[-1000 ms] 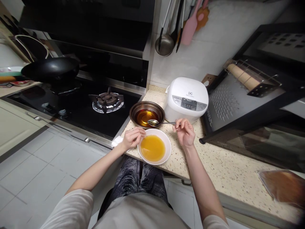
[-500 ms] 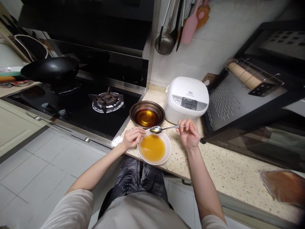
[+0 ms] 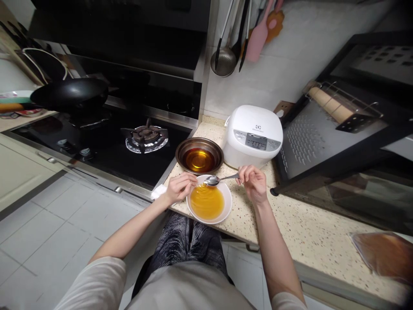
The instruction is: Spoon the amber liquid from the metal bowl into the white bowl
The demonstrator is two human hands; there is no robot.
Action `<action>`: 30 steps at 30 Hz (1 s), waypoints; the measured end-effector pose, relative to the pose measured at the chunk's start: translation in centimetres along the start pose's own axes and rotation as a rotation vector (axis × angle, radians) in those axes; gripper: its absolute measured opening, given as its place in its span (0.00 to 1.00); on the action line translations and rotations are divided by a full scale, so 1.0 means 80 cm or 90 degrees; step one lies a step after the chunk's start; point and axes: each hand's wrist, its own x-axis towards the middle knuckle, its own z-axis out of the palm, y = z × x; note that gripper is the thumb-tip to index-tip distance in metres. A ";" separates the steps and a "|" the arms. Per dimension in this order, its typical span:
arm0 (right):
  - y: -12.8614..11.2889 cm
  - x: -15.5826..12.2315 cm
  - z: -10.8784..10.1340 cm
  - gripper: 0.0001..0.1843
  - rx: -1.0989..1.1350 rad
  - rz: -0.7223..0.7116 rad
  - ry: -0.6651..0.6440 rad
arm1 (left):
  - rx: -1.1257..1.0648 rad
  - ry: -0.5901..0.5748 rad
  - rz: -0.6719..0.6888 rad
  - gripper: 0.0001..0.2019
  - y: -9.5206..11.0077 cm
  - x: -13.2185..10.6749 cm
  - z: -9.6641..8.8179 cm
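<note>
A white bowl (image 3: 227, 206) of yellow-orange liquid (image 3: 206, 202) stands at the counter's front edge. At its upper left rim is my left hand (image 3: 180, 187), with the fingers closed on the rim. My right hand (image 3: 253, 183) pinches the handle of a metal spoon (image 3: 212, 180), held nearly level from the right. The spoon's bowl is over the far side of the liquid, tipped and close to the surface, where ripples show. Just behind stands a dark metal basin (image 3: 180, 150) with amber liquid in it.
Behind the basin, to the right, is a white rice cooker (image 3: 254, 125). A gas burner (image 3: 146, 137) and a black wok (image 3: 71, 92) are on the left. Crumpled white tissue (image 3: 158, 192) lies by my left wrist. A brown packet (image 3: 383, 254) rests at the far right.
My right hand and the spoon have moved slightly down. The spoon has tipped over the bowl, and the liquid, smooth before, now has ripples. My left hand stays at the rim.
</note>
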 end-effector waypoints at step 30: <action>0.001 0.002 0.009 0.19 -0.040 -0.046 0.103 | -0.007 0.008 0.011 0.11 -0.001 0.001 0.001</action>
